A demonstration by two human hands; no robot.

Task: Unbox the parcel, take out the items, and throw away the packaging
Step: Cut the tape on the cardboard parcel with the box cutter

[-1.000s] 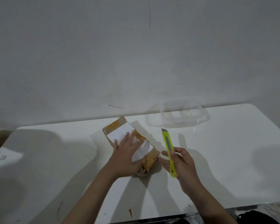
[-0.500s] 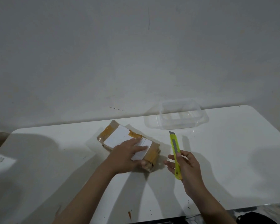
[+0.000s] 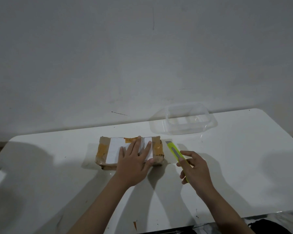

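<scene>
While the left hand [image 3: 134, 163] presses flat, fingers spread, on a taped brown parcel [image 3: 107, 152] lying at the middle of a white table [image 3: 41, 174], the right hand [image 3: 195, 169] grips a yellow utility knife [image 3: 173, 152], its blade tip just beside the parcel's right end. A clear plastic container [image 3: 187, 120] sits behind, near the wall.

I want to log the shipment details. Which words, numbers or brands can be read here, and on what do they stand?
None can be read.
White label on the parcel: looks blank or too blurred, partly under the left hand.
Yellow cutter: no readable brand.
</scene>
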